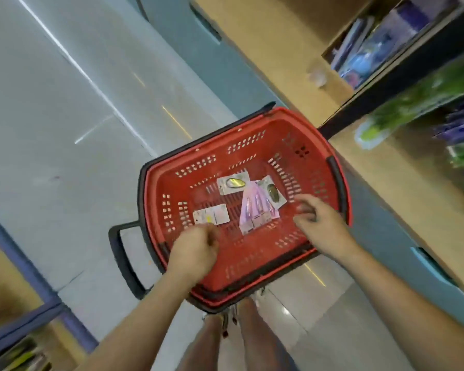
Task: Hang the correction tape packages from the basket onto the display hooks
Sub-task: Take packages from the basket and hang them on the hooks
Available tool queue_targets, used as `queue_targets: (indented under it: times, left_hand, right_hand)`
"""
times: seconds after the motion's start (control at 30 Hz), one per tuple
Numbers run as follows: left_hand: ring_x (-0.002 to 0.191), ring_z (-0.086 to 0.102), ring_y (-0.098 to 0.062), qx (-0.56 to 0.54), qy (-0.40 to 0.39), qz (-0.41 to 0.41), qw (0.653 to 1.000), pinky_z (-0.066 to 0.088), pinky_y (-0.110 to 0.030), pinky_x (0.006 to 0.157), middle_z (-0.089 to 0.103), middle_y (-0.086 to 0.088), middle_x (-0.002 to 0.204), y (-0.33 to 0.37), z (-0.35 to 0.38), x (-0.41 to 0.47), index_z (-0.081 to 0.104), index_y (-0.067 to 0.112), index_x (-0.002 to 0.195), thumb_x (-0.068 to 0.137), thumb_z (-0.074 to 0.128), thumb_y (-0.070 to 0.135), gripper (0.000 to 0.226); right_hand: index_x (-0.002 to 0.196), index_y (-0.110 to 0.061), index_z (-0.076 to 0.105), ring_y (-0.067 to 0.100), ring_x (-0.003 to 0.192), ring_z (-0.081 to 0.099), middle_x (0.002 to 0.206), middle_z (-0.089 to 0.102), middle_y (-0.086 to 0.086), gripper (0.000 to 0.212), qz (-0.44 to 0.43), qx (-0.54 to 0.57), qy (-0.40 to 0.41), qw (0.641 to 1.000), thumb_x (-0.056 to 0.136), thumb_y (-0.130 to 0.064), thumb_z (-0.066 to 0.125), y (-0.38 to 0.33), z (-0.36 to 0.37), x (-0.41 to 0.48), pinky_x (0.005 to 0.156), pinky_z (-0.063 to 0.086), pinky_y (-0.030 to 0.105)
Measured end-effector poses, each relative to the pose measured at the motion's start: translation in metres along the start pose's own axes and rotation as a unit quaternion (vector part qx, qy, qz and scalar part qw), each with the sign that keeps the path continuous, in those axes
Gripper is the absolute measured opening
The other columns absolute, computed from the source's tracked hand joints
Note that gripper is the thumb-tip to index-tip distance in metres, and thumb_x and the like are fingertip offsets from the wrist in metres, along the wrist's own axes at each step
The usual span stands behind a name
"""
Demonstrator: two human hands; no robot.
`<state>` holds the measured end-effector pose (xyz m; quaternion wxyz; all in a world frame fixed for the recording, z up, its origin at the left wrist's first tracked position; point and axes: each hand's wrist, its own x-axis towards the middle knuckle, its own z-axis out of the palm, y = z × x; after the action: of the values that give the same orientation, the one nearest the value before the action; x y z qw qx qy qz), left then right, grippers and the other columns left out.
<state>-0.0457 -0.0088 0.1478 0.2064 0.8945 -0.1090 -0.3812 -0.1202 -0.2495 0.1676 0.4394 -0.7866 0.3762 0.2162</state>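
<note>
In the red basket (252,266) the correction tape packages (232,183) are lying flat for picking; the left hand (196,250) is curling at the edge of the nearest package (210,216), grip unclear, the right hand (319,220) hovering slack, empty

Both arms outstretched; left hand (196,250) curled, right hand (319,220) loosely curled, blurred.

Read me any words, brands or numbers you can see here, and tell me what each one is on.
No text is legible.
The packages in the red basket: printed, but too small and blurred to read.
The shelf goods on the right: motion-blurred, unreadable.
The basket itself: no lettering visible.
</note>
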Motion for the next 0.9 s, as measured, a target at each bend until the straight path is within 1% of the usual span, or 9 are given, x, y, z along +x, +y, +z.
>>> queue_targets:
  times: [0.13,0.2,0.3,0.4,0.47,0.57,0.73,0.83,0.9]
  left_hand:
    - [0.100,0.067,-0.029,-0.007,-0.061,0.007,0.998,0.048,-0.033,0.081,0.074,-0.007,0.102,-0.028,0.103,0.107,0.072,0.017,0.097,0.086,0.057,0.012,0.019]
    - [0.104,0.066,-0.029,0.001,-0.100,0.014,0.995,0.049,-0.033,0.082,0.072,-0.008,0.107,-0.040,0.157,0.152,0.070,0.019,0.103,0.086,0.062,0.020,0.019]
    - [0.109,0.063,-0.032,0.051,-0.106,0.029,0.993,0.052,-0.039,0.087,0.066,-0.011,0.115,-0.055,0.229,0.208,0.062,0.021,0.118,0.085,0.064,0.024,0.033]
    - [0.110,0.060,-0.036,0.085,-0.089,0.028,0.992,0.053,-0.044,0.086,0.062,-0.013,0.116,-0.059,0.277,0.245,0.052,0.019,0.123,0.088,0.057,0.019,0.035]
    - [0.110,0.061,-0.034,0.101,-0.086,0.018,0.991,0.051,-0.043,0.084,0.061,-0.011,0.118,-0.061,0.291,0.254,0.050,0.021,0.126,0.092,0.052,0.017,0.035]
    - [0.103,0.064,-0.033,0.098,-0.041,0.045,0.993,0.050,-0.041,0.079,0.063,-0.008,0.115,-0.067,0.280,0.247,0.054,0.021,0.124,0.092,0.050,0.012,0.033]
    - [0.086,0.059,-0.036,0.037,0.100,0.111,0.988,0.034,-0.037,0.059,0.059,-0.008,0.097,-0.073,0.248,0.252,0.055,0.014,0.103,0.092,0.056,0.019,0.013]
    - [0.098,0.056,-0.035,0.073,0.073,0.074,0.992,0.041,-0.041,0.063,0.051,-0.009,0.107,-0.082,0.253,0.270,0.052,0.013,0.111,0.094,0.055,0.025,0.021]
    - [0.114,0.046,-0.032,0.105,0.036,0.068,0.992,0.049,-0.044,0.077,0.043,-0.008,0.119,-0.084,0.266,0.277,0.052,0.017,0.119,0.091,0.056,0.034,0.033]
  right_hand:
    - [0.134,-0.015,0.051,0.032,0.112,0.062,0.124,0.063,0.012,0.052,0.031,-0.031,-0.009,0.999,0.085,-0.005,0.065,0.054,0.063,0.132,0.099,0.048,0.045]
    - [0.139,-0.009,0.045,0.034,0.119,0.058,0.130,0.060,0.017,0.055,0.055,-0.067,-0.011,0.996,0.087,-0.008,0.063,0.081,0.092,0.186,0.099,0.046,0.037]
    - [0.140,-0.009,0.041,0.035,0.121,0.056,0.133,0.058,0.018,0.051,0.071,-0.109,-0.021,0.991,0.093,-0.018,0.059,0.113,0.123,0.247,0.085,0.041,0.028]
    - [0.148,-0.013,0.032,0.032,0.119,0.058,0.129,0.058,0.010,0.064,0.085,-0.111,-0.006,0.990,0.091,-0.014,0.059,0.138,0.140,0.290,0.083,0.044,0.028]
    - [0.151,-0.017,0.029,0.031,0.116,0.058,0.125,0.058,0.007,0.066,0.100,-0.100,0.010,0.990,0.091,-0.012,0.057,0.151,0.146,0.306,0.079,0.042,0.027]
    - [0.150,-0.017,0.029,0.033,0.120,0.057,0.136,0.056,0.011,0.071,0.133,-0.110,0.010,0.985,0.089,-0.018,0.066,0.167,0.152,0.319,0.097,0.049,0.037]
    - [0.133,-0.006,0.051,0.034,0.118,0.058,0.130,0.060,0.015,0.064,0.167,-0.177,0.014,0.970,0.081,-0.030,0.079,0.183,0.161,0.323,0.099,0.049,0.041]
    - [0.127,-0.009,0.056,0.033,0.121,0.054,0.127,0.060,0.013,0.074,0.169,-0.185,0.010,0.968,0.072,-0.053,0.080,0.189,0.172,0.323,0.101,0.046,0.039]
    - [0.121,-0.015,0.057,0.032,0.124,0.048,0.126,0.056,0.013,0.078,0.167,-0.164,0.007,0.972,0.067,-0.067,0.076,0.192,0.178,0.322,0.104,0.042,0.038]
